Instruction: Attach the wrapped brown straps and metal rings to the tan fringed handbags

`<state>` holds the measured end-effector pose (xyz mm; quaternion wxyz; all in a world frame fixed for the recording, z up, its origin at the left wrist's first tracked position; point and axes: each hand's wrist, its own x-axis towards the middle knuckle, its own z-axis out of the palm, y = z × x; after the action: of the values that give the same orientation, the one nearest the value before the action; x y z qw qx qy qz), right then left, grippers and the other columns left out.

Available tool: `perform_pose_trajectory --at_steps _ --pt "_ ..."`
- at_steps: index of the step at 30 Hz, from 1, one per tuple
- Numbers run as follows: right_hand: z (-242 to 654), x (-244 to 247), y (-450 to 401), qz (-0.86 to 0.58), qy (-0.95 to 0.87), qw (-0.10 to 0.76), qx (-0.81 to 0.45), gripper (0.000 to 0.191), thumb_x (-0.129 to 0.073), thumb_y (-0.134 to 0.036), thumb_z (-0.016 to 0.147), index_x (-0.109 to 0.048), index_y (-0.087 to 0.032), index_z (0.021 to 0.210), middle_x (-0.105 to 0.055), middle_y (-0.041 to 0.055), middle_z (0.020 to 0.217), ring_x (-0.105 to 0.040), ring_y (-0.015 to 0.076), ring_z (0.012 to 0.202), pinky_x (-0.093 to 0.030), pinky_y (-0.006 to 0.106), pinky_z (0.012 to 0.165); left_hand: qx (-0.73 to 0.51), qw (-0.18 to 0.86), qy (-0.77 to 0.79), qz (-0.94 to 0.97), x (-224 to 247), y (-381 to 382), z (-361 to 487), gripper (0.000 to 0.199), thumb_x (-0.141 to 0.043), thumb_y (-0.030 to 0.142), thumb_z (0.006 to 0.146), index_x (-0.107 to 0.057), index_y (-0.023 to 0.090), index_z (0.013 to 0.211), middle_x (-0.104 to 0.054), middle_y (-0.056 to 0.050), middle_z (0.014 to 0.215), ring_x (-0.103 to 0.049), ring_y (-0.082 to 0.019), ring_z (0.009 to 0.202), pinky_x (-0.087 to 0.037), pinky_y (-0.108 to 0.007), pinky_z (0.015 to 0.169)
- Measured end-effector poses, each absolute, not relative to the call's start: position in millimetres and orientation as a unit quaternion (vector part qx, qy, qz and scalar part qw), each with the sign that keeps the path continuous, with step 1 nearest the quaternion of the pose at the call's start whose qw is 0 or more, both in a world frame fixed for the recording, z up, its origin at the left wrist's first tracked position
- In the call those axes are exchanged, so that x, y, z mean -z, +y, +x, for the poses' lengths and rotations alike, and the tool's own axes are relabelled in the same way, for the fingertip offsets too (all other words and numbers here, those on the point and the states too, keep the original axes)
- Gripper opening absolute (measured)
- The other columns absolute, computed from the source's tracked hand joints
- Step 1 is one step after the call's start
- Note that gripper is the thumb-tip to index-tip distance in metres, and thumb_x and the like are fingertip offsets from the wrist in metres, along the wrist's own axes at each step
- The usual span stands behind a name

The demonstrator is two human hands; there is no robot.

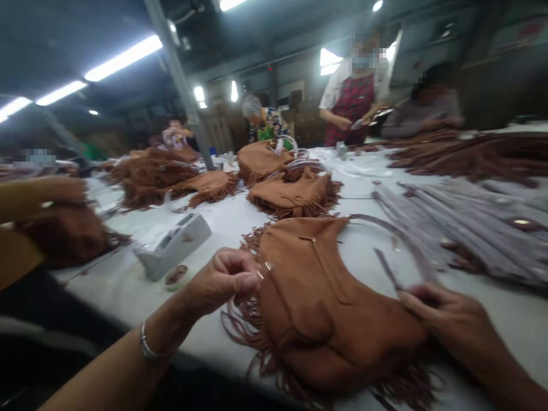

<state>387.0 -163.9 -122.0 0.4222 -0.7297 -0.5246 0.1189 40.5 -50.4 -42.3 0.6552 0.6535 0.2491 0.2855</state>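
A brown fringed handbag (308, 297) lies on the table in front of me, its zip pocket facing up and its wrapped handle (398, 231) curving off to the right. My left hand (229, 277) is at the bag's left edge, thumb and fingers pinched on a small shiny metal piece (268, 266). What else those fingers hold is hidden. Beside the bag's right end, my right hand (440, 311) is closed on a thin dark strip (386, 267) that points up and left. Its other fingers are partly hidden.
A grey tape dispenser (175, 242) and a tape roll (176, 278) sit left of my hand. More fringed bags (295, 191) lie behind. Wrapped straps (462, 228) cover the right side. A co-worker's arm (43, 197) reaches in at left; other people work across the table.
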Motion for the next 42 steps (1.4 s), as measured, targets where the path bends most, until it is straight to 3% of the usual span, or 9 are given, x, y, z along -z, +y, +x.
perform_pose_trajectory --at_steps 4,11,19,23,30,35,42 --pt "383 118 -171 -0.734 -0.553 0.390 -0.053 0.020 -0.054 -0.027 0.074 -0.056 -0.018 0.056 -0.058 0.0009 0.055 -0.054 0.0147 0.052 -0.039 0.025 0.052 -0.187 0.714 0.137 0.661 38 -77 151 0.028 -0.071 0.039 0.068 -0.059 0.015 0.058 -0.049 0.000 0.050 -0.043 -0.009 0.046 -0.030 -0.022 0.045" --pt "379 119 -176 -0.759 -0.535 0.372 0.007 0.017 -0.061 -0.016 0.069 -0.054 -0.017 0.055 -0.055 -0.0023 0.058 -0.049 0.0112 0.053 -0.032 0.022 0.052 -0.106 0.688 0.119 0.708 47 -97 256 0.032 -0.068 0.040 0.071 -0.057 0.013 0.059 -0.049 0.001 0.052 -0.041 -0.007 0.048 -0.031 -0.018 0.045" --pt "377 125 -176 -0.746 -0.542 0.388 -0.008 0.014 -0.063 -0.017 0.074 -0.058 -0.016 0.061 -0.058 -0.0007 0.064 -0.051 0.0124 0.059 -0.033 0.024 0.059 -0.035 0.734 0.234 0.637 77 -71 254 0.035 -0.071 0.042 0.067 -0.052 0.013 0.061 -0.043 0.004 0.047 -0.032 -0.004 0.043 -0.021 -0.016 0.041" --pt "376 128 -175 -0.743 -0.562 0.360 0.040 0.014 -0.063 -0.019 0.075 -0.058 -0.016 0.062 -0.057 0.0009 0.064 -0.051 0.0144 0.061 -0.033 0.026 0.062 -0.023 0.747 0.226 0.625 87 -68 253 0.032 -0.067 0.039 0.072 -0.052 0.013 0.062 -0.044 0.004 0.048 -0.036 -0.005 0.046 -0.024 -0.017 0.046" --pt "377 131 -173 -0.727 -0.590 0.343 0.072 0.014 -0.059 -0.017 0.075 -0.056 -0.016 0.061 -0.056 0.0010 0.063 -0.051 0.0151 0.061 -0.034 0.027 0.062 -0.001 0.671 0.281 0.687 89 -64 259 0.037 -0.067 0.045 0.069 -0.055 0.012 0.056 -0.042 0.003 0.043 -0.031 -0.005 0.040 -0.019 -0.020 0.041" --pt "377 131 -172 -0.726 -0.594 0.339 0.071 0.010 -0.056 -0.012 0.070 -0.056 -0.016 0.061 -0.056 0.0014 0.063 -0.051 0.0157 0.062 -0.034 0.027 0.062 -0.022 0.644 0.354 0.678 91 -68 264 0.040 -0.074 0.048 0.058 -0.052 0.014 0.052 -0.040 0.005 0.041 -0.027 -0.004 0.037 -0.014 -0.021 0.037" --pt "377 130 -173 -0.730 -0.586 0.349 0.042 0.008 -0.058 -0.013 0.070 -0.057 -0.016 0.063 -0.057 0.0015 0.065 -0.051 0.0158 0.062 -0.034 0.027 0.062 -0.039 0.611 0.384 0.691 95 -69 263 0.045 -0.072 0.052 0.058 -0.050 0.014 0.048 -0.039 0.005 0.036 -0.026 -0.003 0.033 -0.012 -0.021 0.036"
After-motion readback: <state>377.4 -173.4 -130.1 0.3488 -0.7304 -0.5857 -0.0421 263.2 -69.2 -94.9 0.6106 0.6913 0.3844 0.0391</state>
